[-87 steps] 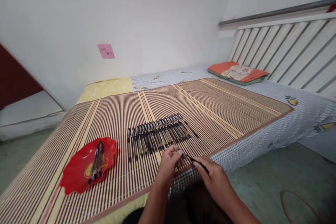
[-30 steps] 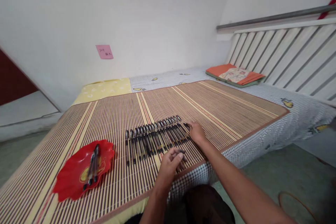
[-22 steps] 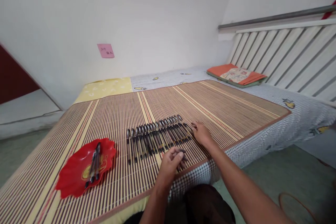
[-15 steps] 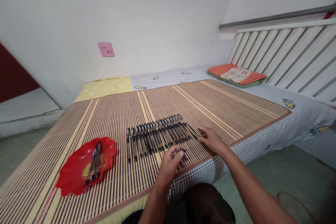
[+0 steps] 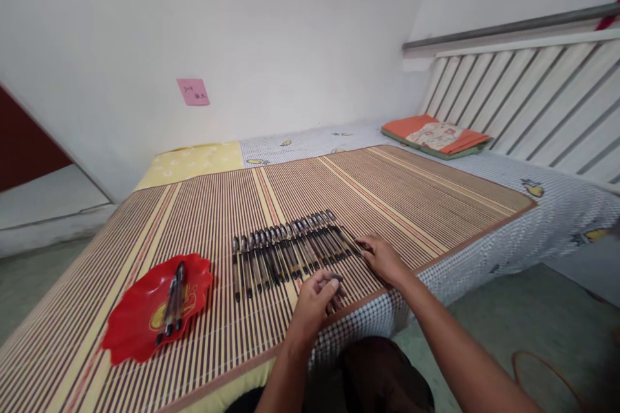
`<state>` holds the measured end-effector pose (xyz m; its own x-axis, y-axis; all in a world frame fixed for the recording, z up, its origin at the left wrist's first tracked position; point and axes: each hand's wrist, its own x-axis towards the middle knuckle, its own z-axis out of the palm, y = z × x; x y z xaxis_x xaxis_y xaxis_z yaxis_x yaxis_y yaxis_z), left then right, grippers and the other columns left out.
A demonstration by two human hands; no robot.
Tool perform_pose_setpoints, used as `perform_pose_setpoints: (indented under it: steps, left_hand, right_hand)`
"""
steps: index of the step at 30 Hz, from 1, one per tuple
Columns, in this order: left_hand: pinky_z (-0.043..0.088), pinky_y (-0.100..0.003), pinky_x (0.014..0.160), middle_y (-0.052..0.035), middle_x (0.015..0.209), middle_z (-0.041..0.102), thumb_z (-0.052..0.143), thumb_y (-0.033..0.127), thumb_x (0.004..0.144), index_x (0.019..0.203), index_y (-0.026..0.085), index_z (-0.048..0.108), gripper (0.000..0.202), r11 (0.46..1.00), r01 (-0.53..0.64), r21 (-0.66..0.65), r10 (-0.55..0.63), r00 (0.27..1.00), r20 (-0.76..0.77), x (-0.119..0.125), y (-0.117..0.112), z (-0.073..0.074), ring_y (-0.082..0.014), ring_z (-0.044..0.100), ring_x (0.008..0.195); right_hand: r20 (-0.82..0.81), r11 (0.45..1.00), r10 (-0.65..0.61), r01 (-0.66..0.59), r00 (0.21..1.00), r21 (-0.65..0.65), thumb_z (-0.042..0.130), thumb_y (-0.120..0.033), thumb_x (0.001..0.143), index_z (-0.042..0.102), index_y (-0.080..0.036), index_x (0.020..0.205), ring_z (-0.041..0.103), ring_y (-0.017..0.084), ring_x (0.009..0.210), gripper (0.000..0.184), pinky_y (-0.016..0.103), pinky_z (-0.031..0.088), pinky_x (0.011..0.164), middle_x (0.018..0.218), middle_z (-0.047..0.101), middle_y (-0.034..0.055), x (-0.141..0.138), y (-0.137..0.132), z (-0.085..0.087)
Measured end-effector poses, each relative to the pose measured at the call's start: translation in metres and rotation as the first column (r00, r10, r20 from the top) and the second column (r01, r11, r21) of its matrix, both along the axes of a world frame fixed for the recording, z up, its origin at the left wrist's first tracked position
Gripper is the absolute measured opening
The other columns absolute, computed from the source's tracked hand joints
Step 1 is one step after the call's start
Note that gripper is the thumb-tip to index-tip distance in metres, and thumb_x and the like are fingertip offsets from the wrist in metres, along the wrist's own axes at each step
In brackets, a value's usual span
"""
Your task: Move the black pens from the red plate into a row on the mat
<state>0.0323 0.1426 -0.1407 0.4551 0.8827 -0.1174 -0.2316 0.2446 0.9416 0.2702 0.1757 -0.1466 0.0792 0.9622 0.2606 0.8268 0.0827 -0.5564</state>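
Observation:
Several black-capped pens lie side by side in a slanting row on the striped bamboo mat. At the row's right end, my right hand has its fingertips closed on the lower end of the last pen, which lies close beside its neighbour. My left hand rests just below the row with fingers curled and thumb drawn in; what it holds, if anything, is hidden. On the left, a red scalloped plate carries a few more pens.
The mat covers a bed with a checked sheet. A folded orange and green cloth lies at the far right by a white slatted rail. A pink note is stuck to the wall.
My right hand has shifted left, bringing the last pen closer to the row. My left hand has hardly moved.

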Motion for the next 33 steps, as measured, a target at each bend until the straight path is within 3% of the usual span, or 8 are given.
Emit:
perform_pose_setpoints:
  steps: [14,27,33]
  left_hand:
    - [0.033,-0.021,0.05,-0.0008,0.073,0.067,0.07,0.049,0.077,0.093,0.014,0.063,0.038,1.0,0.01,0.01,-0.01,1.0,-0.01,0.0,-0.001,0.001,-0.0081,0.052,0.053]
    - [0.035,-0.022,0.052,0.0008,0.07,0.064,0.067,0.047,0.081,0.092,0.015,0.062,0.034,0.999,0.025,0.033,-0.024,0.999,-0.038,-0.002,-0.002,0.001,-0.0094,0.053,0.055]
    - [0.034,-0.022,0.051,0.0018,0.069,0.064,0.069,0.047,0.078,0.09,0.016,0.061,0.035,1.0,0.013,0.014,-0.013,1.0,-0.028,-0.001,-0.002,0.002,-0.0093,0.054,0.054]
  right_hand:
    - [0.008,1.0,0.009,-0.008,1.0,-0.02,0.06,-0.012,0.079,0.069,-0.014,0.112,0.061,0.021,0.095,0.034,0.034,0.048,0.09,0.106,0.066,0.0113,-0.002,-0.003,0.0]
    - [0.044,0.999,0.038,-0.038,0.998,0.005,0.053,-0.002,0.077,0.068,-0.016,0.112,0.062,0.021,0.102,0.041,0.032,0.047,0.095,0.109,0.068,0.011,-0.002,0.007,-0.006]
    - [0.044,0.999,-0.004,0.003,0.999,0.033,0.05,0.002,0.075,0.07,-0.015,0.11,0.063,0.02,0.101,0.044,0.031,0.047,0.094,0.108,0.068,0.0106,-0.003,0.007,-0.008]
